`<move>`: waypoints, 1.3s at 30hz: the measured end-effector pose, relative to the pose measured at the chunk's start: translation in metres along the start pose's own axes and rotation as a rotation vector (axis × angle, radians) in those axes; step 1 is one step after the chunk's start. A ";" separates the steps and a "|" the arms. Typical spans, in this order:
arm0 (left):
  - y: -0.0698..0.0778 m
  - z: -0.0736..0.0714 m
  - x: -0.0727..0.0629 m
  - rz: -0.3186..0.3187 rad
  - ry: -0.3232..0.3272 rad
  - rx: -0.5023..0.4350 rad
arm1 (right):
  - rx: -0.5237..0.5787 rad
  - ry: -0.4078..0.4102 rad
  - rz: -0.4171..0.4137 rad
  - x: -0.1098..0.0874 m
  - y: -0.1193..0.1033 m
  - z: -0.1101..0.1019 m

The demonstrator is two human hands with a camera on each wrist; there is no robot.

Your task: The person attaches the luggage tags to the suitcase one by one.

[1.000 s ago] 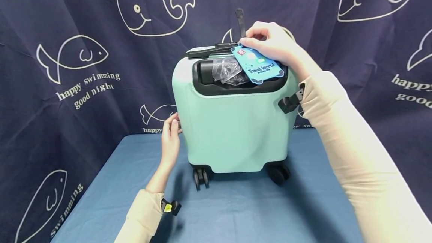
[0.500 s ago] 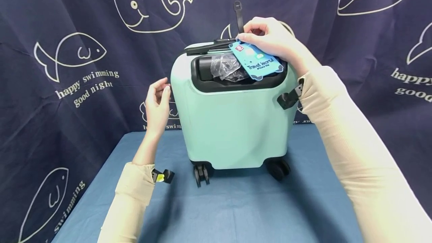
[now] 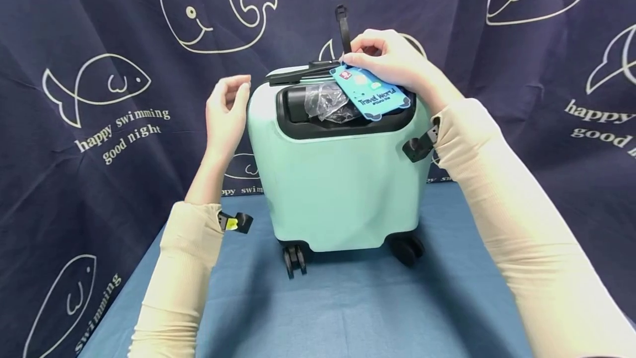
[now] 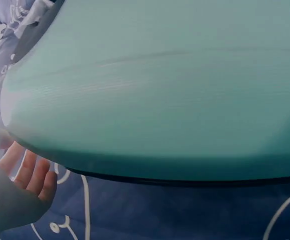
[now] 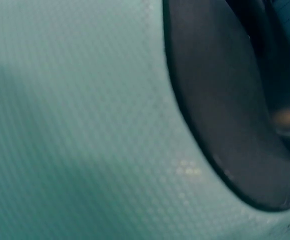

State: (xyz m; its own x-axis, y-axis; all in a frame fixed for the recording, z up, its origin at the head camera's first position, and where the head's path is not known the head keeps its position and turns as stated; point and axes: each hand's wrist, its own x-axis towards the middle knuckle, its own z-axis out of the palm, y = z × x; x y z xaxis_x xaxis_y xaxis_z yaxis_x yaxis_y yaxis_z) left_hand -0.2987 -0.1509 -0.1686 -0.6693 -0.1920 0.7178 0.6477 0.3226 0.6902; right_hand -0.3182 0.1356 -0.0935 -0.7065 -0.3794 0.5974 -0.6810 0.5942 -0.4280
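Note:
A mint-green suitcase (image 3: 343, 192) stands upright on its black wheels (image 3: 295, 259). At its top, my right hand (image 3: 392, 59) pinches a black buckled strap (image 3: 343, 26) between thumb and fingers, and the strap's end sticks up. From that spot a blue luggage tag (image 3: 371, 95) reading "Travel World" hangs over the suitcase's black recess. Beside the upper left corner, my left hand (image 3: 226, 112) is raised with loosely bent fingers and holds nothing. The left wrist view shows those fingers (image 4: 37, 175) close to the case's edge. My right hand's fingertips are partly hidden in the head view.
Clear crinkled plastic (image 3: 325, 101) covers part of the black recess (image 3: 318, 129). A black bar (image 3: 293, 76) lies across the suitcase's top. Blue cloth (image 3: 338, 308) covers the table, and a navy curtain (image 3: 114, 15) with whale drawings hangs behind.
My left hand has risen along the suitcase's left side, from around mid-height to its upper corner. The right hand keeps its hold on the strap, and the suitcase stands in place.

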 end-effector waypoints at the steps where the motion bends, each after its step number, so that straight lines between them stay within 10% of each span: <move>1: 0.004 0.001 0.004 -0.001 -0.013 0.016 | 0.002 0.000 0.001 0.000 0.000 0.000; 24: 0.050 0.050 0.054 0.093 -0.259 0.298 | -0.010 -0.019 0.018 -0.003 -0.002 0.002; 39: 0.066 0.085 0.082 0.017 -0.366 0.307 | 0.005 -0.011 -0.013 -0.002 -0.003 0.005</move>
State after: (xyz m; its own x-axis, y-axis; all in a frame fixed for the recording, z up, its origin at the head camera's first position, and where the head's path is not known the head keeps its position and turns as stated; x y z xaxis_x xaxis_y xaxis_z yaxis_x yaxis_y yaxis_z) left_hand -0.3418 -0.0665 -0.0717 -0.7795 0.1366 0.6113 0.5589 0.5923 0.5803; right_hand -0.3155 0.1307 -0.0967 -0.6999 -0.3946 0.5953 -0.6908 0.5856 -0.4240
